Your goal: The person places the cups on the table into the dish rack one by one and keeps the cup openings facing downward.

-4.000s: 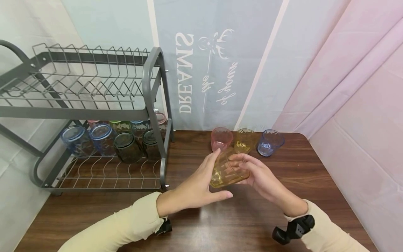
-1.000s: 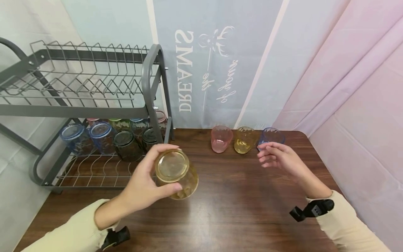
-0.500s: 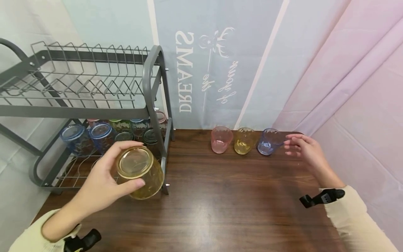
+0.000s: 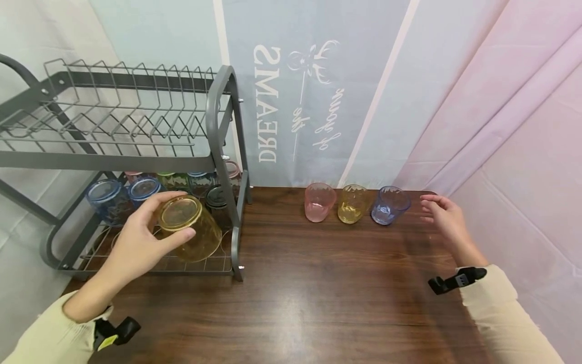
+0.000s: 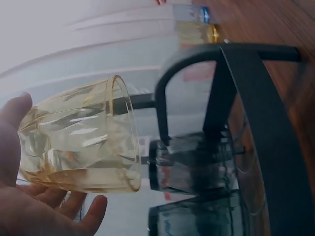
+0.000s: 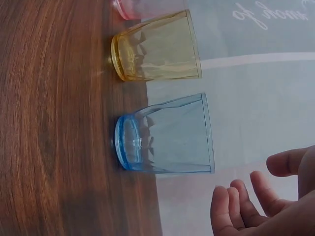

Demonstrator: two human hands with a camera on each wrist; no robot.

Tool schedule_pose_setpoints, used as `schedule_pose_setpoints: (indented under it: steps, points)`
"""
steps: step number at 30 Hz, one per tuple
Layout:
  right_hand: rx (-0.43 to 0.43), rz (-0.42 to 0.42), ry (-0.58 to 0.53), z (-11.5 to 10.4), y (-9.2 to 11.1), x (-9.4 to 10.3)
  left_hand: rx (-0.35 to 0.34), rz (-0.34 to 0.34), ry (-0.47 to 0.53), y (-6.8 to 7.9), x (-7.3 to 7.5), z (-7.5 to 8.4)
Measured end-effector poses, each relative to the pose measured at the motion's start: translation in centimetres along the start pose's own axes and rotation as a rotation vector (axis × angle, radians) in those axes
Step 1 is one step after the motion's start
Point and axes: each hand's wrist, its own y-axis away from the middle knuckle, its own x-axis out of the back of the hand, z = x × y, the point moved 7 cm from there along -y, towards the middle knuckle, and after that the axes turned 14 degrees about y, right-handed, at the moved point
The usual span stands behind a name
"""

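Note:
My left hand (image 4: pixel 141 240) grips a yellow glass (image 4: pixel 193 232) near its base, thumb on one side and fingers on the other. The glass is upside down and tilted, in front of the rack's lower shelf. In the left wrist view the yellow glass (image 5: pixel 81 140) has its mouth toward two dark glasses (image 5: pixel 192 162). At the right, my right hand (image 4: pixel 445 217) hovers with relaxed fingers and holds nothing. Nearest to it stands an upright blue glass (image 4: pixel 388 206), also beside the hand in the right wrist view. Left of that blue glass are a yellow glass (image 4: pixel 352 205) and a pink glass (image 4: pixel 319 203).
A grey two-tier dish rack (image 4: pixel 109 162) fills the left side. On its lower shelf stand several upside-down glasses, among them a blue glass (image 4: pixel 106 202) and a dark glass (image 4: pixel 218 202). Printed cloth (image 4: pixel 313 101) hangs behind the wooden table (image 4: pixel 327 293).
The yellow glass, earlier between both hands, has been turned upside down and carried left to the rack in my left hand. My right hand has let go and moved right.

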Motion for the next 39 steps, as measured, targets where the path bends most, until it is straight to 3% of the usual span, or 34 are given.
schedule_pose_setpoints:
  steps: [7, 14, 17, 22, 29, 39]
  points:
    - [-0.04, -0.027, -0.021, 0.6, -0.2, -0.3, 0.055, 0.014, -0.156, -0.3, -0.1, -2.1]
    - [-0.118, -0.022, 0.277, 1.1, -0.9, -0.7, 0.083, -0.05, -0.168, -0.6, -1.3, -3.8]
    - [-0.156, -0.029, 0.342, 1.5, -1.2, -1.1, 0.103, -0.081, -0.164, -0.4, -1.8, -4.3]
    - [-0.194, -0.099, 0.292, 2.3, -1.8, -2.0, 0.117, -0.136, -0.16, -0.3, -2.7, -5.0]
    - [-0.224, -0.269, 0.19, 2.9, -2.3, -3.7, 0.053, -0.179, -0.185, -0.7, -3.8, -5.3]
    - [-0.235, -0.303, 0.091, 3.6, -3.0, -5.1, 0.027, -0.227, -0.202, -0.6, -4.5, -6.0]
